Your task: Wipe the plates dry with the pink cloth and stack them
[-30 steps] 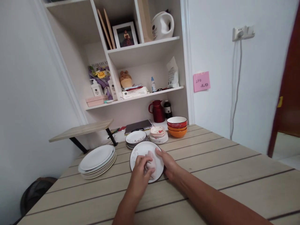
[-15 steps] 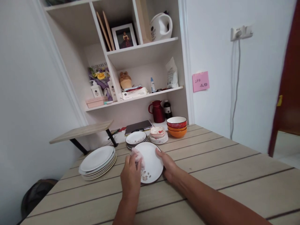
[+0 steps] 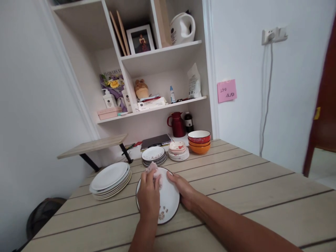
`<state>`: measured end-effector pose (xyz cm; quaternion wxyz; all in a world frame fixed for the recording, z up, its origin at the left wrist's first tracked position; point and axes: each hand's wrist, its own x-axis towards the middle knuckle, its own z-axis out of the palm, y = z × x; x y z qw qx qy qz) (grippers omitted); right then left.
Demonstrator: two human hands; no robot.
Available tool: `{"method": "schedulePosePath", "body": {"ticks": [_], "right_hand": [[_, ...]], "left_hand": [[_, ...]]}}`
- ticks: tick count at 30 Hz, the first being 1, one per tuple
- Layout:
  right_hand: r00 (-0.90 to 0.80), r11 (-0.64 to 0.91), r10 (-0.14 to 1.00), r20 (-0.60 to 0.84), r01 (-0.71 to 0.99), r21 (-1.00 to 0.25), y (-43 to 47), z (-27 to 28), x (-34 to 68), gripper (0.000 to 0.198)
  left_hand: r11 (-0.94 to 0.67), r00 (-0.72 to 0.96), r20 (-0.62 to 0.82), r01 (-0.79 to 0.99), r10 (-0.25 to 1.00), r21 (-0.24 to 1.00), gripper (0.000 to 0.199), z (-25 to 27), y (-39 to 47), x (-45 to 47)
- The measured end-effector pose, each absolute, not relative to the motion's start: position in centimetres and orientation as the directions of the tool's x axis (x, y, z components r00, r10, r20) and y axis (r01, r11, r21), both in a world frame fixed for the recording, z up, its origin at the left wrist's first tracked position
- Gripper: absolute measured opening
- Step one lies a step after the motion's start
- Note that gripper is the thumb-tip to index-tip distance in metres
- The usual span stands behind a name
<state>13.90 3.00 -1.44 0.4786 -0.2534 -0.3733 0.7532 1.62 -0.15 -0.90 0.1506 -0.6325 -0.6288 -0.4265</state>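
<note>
A white plate (image 3: 169,196) with a dark rim and a brown floral print is in front of me, tilted over the wooden table (image 3: 225,196). My right hand (image 3: 185,190) grips its right edge, thumb on the face and the other fingers hidden beneath. In my left hand (image 3: 149,192) is a crumpled pale pink cloth (image 3: 154,169), pressed to the plate's upper left. Just beyond stands a stack of similar dark-rimmed plates (image 3: 153,154). To the left is a pile of larger white plates (image 3: 110,176).
Small dishes (image 3: 178,150) and stacked orange and red bowls (image 3: 199,142) stand at the back. A red jug (image 3: 177,124) and a dark bottle (image 3: 188,122) are behind them. A raised wooden stand (image 3: 91,146) is at the back left, below the white shelf unit (image 3: 162,54).
The plate has come nearer to me and shifted slightly left, showing more of its dark rim. My left hand with the cloth has moved up across its face toward the far edge.
</note>
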Motion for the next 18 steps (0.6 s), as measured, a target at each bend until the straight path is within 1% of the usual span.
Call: {"method": "schedulePosePath", "body": {"ticks": [3, 5, 7, 9, 11, 13, 16, 18], "right_hand": [[-0.361, -0.274, 0.93, -0.074, -0.541, -0.795, 3.3, -1.6, 14.0, 0.035], [-0.312, -0.291, 0.942, -0.126, -0.568, -0.77, 3.6, -1.7, 14.2, 0.035], [-0.28, -0.31, 0.945, -0.168, -0.609, -0.73, 4.0, -1.6, 14.4, 0.035], [-0.268, -0.319, 0.945, -0.186, -0.641, -0.698, 4.2, -1.6, 14.5, 0.033], [-0.27, -0.316, 0.946, -0.178, -0.651, -0.69, 4.3, -1.5, 14.6, 0.029], [-0.275, -0.302, 0.949, -0.157, -0.641, -0.706, 4.2, -1.4, 14.5, 0.022], [-0.284, -0.269, 0.953, -0.108, -0.621, -0.736, 3.9, -1.4, 14.3, 0.013], [-0.293, -0.247, 0.953, -0.074, -0.612, -0.751, 3.7, -1.4, 14.1, 0.015]], "left_hand": [[-0.03, -0.234, 0.684, 0.936, 0.691, 0.35, 0.027, -0.4, -0.3, 1.3], [-0.027, -0.234, 0.656, 0.932, 0.717, 0.362, 0.027, -0.4, -0.4, 1.4], [-0.102, -0.183, 0.645, 0.92, 0.742, 0.378, 0.025, -0.5, -0.5, 1.9], [-0.219, -0.084, 0.634, 0.897, 0.769, 0.385, 0.024, -0.8, -0.6, 2.7], [-0.329, 0.033, 0.611, 0.865, 0.791, 0.38, 0.022, -1.1, -0.9, 3.5], [-0.4, 0.128, 0.58, 0.838, 0.804, 0.37, 0.022, -1.3, -1.1, 4.2], [-0.428, 0.176, 0.554, 0.827, 0.814, 0.366, 0.022, -1.5, -1.1, 4.5], [-0.403, 0.151, 0.553, 0.838, 0.819, 0.368, 0.021, -1.5, -0.9, 4.2]]}}
